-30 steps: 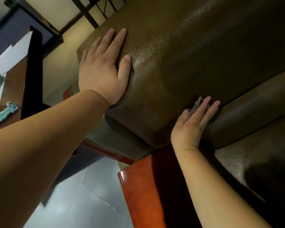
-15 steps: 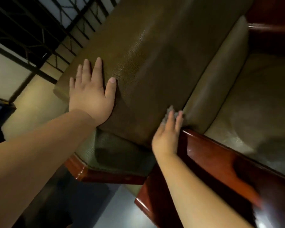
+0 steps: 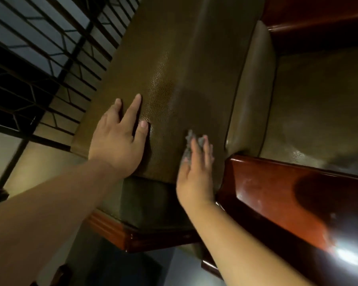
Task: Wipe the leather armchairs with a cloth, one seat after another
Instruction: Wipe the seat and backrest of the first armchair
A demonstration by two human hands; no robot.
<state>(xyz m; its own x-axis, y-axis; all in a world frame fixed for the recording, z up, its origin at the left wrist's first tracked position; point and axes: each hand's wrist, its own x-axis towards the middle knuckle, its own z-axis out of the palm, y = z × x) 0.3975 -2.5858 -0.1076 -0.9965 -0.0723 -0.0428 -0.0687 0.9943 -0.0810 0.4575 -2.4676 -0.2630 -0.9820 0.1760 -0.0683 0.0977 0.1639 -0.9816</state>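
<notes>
Window grille: dark metal bars point(image 3: 39, 65) fill the far left, behind the chair and apart from both hands.

Left hand: the left hand point(image 3: 118, 139) lies flat on the top of the backrest, fingers straight and a little spread, thumb out to the side. It holds nothing; I judge it is bracing the person against the chair.

Backrest: the olive-brown leather armchair point(image 3: 174, 58) shows its padded back from above, with pebbled grain shining near the left thumb.

Cloth: the grey cloth point(image 3: 189, 141) sits under the right hand on the near end of the backrest; only a crumpled edge shows past the fingertips and along the thumb side.

Right hand: the right hand point(image 3: 196, 174) presses the cloth flat against the leather with straight fingers held close together, just left of the wooden arm. It is somewhat blurred.

Wooden arm: the polished red-brown armrest point(image 3: 298, 195) runs from beside the right hand to the lower right, with a glare spot near its end.

Seat: the seat cushion point(image 3: 318, 104) lies beyond the armrest.

Step in hand: wiping the backrest of this chair, by my reading.

Next move: probably sweeping the cloth further along the backrest under even pressure, then down toward the seat, keeping the cloth under the palm.
</notes>
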